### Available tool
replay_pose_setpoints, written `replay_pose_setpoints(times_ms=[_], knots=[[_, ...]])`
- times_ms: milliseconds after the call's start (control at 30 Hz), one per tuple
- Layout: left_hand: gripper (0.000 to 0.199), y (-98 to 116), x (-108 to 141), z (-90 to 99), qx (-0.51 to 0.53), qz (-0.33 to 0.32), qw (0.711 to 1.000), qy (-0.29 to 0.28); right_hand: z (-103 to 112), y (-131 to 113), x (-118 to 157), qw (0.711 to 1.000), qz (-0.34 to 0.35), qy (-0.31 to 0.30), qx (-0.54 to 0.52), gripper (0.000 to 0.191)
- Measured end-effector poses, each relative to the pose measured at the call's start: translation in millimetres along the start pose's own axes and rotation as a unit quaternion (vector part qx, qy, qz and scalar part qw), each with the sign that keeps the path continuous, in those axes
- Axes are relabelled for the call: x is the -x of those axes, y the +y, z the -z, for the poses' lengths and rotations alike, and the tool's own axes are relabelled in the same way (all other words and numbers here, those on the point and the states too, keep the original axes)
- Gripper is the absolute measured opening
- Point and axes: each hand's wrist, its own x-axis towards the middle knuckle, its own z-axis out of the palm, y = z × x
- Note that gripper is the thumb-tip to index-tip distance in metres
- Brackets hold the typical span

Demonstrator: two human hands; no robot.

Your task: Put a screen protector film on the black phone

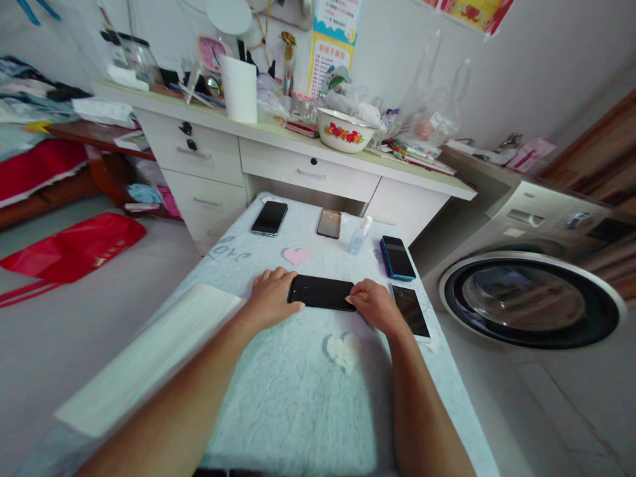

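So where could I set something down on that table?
On the pale-blue patterned cloth, room shows between left forearm and right forearm, nearer than the flat black phone; also between the silver-edged dark phone and brown flat rectangle. Crowded: the right edge, with a blue-edged phone and white-framed phone.

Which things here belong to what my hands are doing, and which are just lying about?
Part of the work:
black phone, left hand at one end, right hand at the other
perhaps the clear bottle and blue-edged phone nearby

Seemingly just lying about:
flowered bowl
red bag
pink clock
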Motion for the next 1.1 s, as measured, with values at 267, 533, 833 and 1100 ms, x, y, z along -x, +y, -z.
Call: replay_pose_setpoints(times_ms=[267, 533, 833, 1100], knots=[[0.057, 1.2, 0.4, 1.5, 0.001, 0.006, 1.000, -0.001, -2.4, -6.0, -2.4, 0.999, -0.007, 0.031, 0.023, 0.009], [0.056, 2.6, 0.0, 2.6, 0.002, 0.012, 1.000, -0.009, -7.5, -2.6, -5.0, 0.997, 0.008, 0.060, 0.042, 0.008], [0.055, 2.7, 1.1, 3.1, 0.002, 0.004, 1.000, -0.002, -9.8, -2.0, -6.9, 0.996, 0.011, 0.076, 0.051, 0.008], [0.056, 2.5, 0.4, 2.2, 0.003, 0.008, 1.000, -0.005, -12.9, -0.4, -8.5, 0.994, 0.011, 0.087, 0.058, 0.009]])
